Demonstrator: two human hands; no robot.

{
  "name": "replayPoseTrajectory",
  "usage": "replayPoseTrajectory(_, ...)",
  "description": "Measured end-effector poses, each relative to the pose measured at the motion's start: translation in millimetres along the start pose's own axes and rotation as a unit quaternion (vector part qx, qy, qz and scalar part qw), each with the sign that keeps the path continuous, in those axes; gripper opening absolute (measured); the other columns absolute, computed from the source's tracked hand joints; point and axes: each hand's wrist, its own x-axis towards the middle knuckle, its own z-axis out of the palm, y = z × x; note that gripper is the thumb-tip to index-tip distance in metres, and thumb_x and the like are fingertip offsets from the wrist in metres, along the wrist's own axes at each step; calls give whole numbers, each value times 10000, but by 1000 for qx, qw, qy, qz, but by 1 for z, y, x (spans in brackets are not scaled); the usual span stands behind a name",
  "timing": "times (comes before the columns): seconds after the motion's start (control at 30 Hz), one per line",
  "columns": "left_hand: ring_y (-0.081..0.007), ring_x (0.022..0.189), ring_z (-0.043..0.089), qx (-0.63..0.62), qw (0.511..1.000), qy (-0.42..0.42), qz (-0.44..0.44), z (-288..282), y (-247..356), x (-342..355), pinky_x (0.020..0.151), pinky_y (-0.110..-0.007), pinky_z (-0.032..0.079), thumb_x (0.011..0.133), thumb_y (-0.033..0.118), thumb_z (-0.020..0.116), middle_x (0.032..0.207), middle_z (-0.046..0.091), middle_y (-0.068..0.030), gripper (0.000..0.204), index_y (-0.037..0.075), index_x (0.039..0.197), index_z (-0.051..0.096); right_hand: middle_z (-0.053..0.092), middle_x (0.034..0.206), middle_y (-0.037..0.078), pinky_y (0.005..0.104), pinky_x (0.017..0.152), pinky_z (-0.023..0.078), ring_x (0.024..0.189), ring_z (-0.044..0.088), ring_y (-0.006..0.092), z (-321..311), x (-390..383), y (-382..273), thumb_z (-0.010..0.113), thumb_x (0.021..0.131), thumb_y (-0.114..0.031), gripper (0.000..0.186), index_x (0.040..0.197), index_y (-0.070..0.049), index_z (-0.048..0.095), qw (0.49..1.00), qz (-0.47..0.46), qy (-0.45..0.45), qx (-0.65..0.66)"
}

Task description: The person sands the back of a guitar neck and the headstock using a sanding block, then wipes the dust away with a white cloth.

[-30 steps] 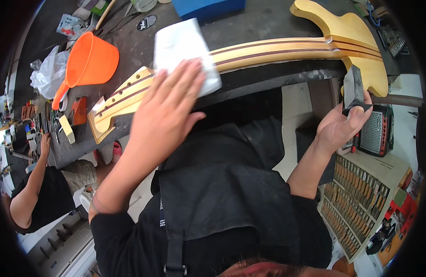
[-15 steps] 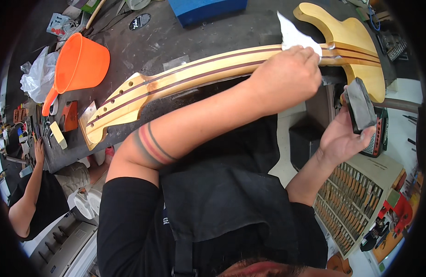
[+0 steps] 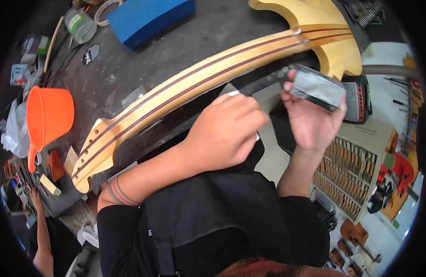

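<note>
An unfinished wooden guitar (image 3: 199, 83), pale with dark stripes along its neck, lies diagonally on the dark workbench. My left hand (image 3: 229, 131) is closed in front of the neck, apart from it and a little blurred. White edges of a crumpled cloth (image 3: 234, 93) peek out around its fist; the rest is hidden. My right hand (image 3: 314, 117) is raised below the guitar body (image 3: 321, 18), palm up. Its fingers and thumb grip the ends of a dark rectangular sanding block (image 3: 319, 87) with a worn grey face.
An orange dipper (image 3: 51, 113) stands left of the headstock, beside a clear plastic bag (image 3: 15, 129). A blue block (image 3: 150, 18) and a jar (image 3: 81, 27) sit at the back. Another person's arm (image 3: 41, 226) reaches in at lower left. A file rack (image 3: 347, 171) stands at right.
My left hand has lifted the cloth off the neck and come back toward me. My right hand has moved left and up, turning the block flatter. The whole view has shifted.
</note>
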Motion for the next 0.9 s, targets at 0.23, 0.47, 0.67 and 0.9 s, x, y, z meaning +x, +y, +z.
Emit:
replayPoseTrajectory(0.23,-248,1034,680,-73,991,88,-75,-5,15,18,829,-367,559,976,12,821,1221,689,-113,290,45,1247,727,630,1543,377,516,1093,573,1306,707,485,11,-15,22,400,1196,-642,806,1597,38,563,1000,-4,-14,-13)
replayPoseTrajectory(0.47,-259,987,655,-27,992,79,-96,1,23,11,807,-372,555,939,222,940,1233,660,-118,505,50,1313,649,679,1502,274,494,1187,520,1365,696,391,19,-42,32,502,1195,-569,689,1530,32,538,988,8,41,-150)
replayPoseTrajectory(0.67,-98,1068,610,-393,873,-1,-289,14,31,-7,937,-304,529,1165,309,733,1189,661,-29,354,29,1343,608,588,1565,263,489,1237,445,1447,586,322,20,-48,42,801,999,-674,841,1441,1,562,856,-166,24,-489)
replayPoseTrajectory(0.9,-111,1181,669,-542,772,-23,-330,7,20,-8,1044,-319,559,1155,232,737,1256,719,-54,374,-29,1404,637,605,1557,254,515,1209,465,1422,602,396,10,-37,35,970,839,-416,683,1333,-77,643,716,-254,-70,-647)
